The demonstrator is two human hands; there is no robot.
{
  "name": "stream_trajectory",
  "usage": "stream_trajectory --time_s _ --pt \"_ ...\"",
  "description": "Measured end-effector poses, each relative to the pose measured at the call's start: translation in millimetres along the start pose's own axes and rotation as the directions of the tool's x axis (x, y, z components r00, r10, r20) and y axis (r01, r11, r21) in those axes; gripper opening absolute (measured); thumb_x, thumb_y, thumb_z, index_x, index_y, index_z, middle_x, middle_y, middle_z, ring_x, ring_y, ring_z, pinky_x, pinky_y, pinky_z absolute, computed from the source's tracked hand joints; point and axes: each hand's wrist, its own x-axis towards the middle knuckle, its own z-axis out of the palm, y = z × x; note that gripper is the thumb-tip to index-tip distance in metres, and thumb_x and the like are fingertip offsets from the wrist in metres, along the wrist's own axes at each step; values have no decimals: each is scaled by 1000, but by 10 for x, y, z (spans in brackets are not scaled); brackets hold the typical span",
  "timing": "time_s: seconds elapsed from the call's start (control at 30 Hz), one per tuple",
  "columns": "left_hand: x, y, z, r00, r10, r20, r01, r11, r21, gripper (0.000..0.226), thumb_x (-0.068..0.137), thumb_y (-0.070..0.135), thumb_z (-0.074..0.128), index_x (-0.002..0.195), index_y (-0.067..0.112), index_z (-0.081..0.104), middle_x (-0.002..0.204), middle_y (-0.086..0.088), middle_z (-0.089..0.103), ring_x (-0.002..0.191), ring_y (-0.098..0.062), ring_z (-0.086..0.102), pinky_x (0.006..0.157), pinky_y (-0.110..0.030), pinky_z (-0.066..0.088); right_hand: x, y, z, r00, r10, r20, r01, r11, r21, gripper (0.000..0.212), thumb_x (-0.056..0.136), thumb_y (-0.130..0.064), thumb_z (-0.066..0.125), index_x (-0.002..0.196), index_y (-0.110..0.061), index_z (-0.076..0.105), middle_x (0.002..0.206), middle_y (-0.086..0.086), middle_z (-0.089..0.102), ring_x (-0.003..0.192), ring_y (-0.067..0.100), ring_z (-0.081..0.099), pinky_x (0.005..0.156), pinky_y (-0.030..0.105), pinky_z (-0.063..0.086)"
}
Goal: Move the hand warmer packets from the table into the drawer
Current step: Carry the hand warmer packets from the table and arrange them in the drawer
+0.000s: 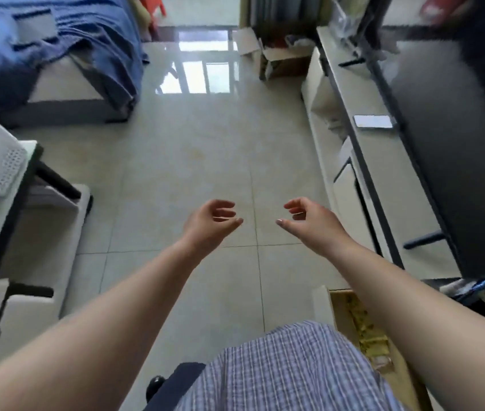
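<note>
Over bare floor [193, 143], left hand [211, 222] and right hand [309, 221] loosely curled and empty, no packets in view, open drawer [362, 324] low at right: risk of hunting the wrong worktop [383, 149], or clipping the drawer edge.

No text, label, brand, number or sign can be read on anything here.

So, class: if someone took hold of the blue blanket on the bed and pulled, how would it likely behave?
The blue blanket would probably be floppy: it lies in folds and hangs limp over the bed edge. It would likely drag and bunch, not slide as one piece. It looks bulky, so perhaps fairly heavy for one hand.
</note>
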Motion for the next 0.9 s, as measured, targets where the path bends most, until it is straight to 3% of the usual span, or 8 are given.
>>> stream_trajectory --time_s 0.2,0.33,0.43,0.5,0.63,0.77,0.9 --pt "-672 -467 -1236 970 -71 -234 39 990 -138 29 82 18 71 108 18 60 102 -3 66 83 -9 63 67 -16 49 -93 -1150 774 957 -236 167 250 966 -71 40 81 -35 70 116 -17 59 117 3 62 100 13 57 84 26 44" --pt "-1320 -929 -2031 920 -130 -371 49 974 -222 28 82 14 71 107 16 58 105 -8 65 87 -13 62 83 -29 51 -376 -1935 1508 889 -361 281 399 912 -91 42 81 -36 70 118 -18 58 117 1 62 104 13 57 83 24 42" --pt "-1935 -1341 -2669 855 -182 -485 48 960 -275 32 83 11 70 113 9 58 101 -6 63 92 -16 60 87 -28 49 -756 -2563 2185 817 -440 372 505 858 -93 43 81 -37 70 118 -18 58 115 0 61 100 12 56 81 24 42" --pt "-2086 -1455 -2825 848 -188 -496 52 960 -275 33 82 12 70 113 10 59 100 -4 64 93 -15 61 84 -24 49 -849 -2732 2364 806 -451 383 518 851 -89 44 81 -36 70 118 -17 58 113 0 60 101 13 57 79 23 40" --pt "-2773 -1984 -3584 751 -235 -617 48 951 -304 28 81 13 72 106 14 61 93 1 65 86 -11 61 72 -14 47 -1263 -3380 3217 726 -513 458 600 798 -59 43 79 -34 73 115 -15 60 114 4 62 104 19 60 88 31 49" --pt "-3288 -2481 -4161 662 -288 -693 45 937 -346 24 78 11 73 89 28 59 88 4 64 88 -16 62 85 -28 51 -1601 -3884 3865 625 -558 546 700 711 -74 44 80 -37 71 117 -17 60 116 1 63 103 16 60 87 28 48" --pt "-3629 -2863 -4586 583 -362 -727 29 904 -427 24 81 7 70 98 17 58 88 2 61 87 -15 59 87 -29 48 -1800 -4321 4449 537 -563 628 759 647 -68 43 81 -36 70 117 -17 59 117 1 62 104 17 59 87 29 48"
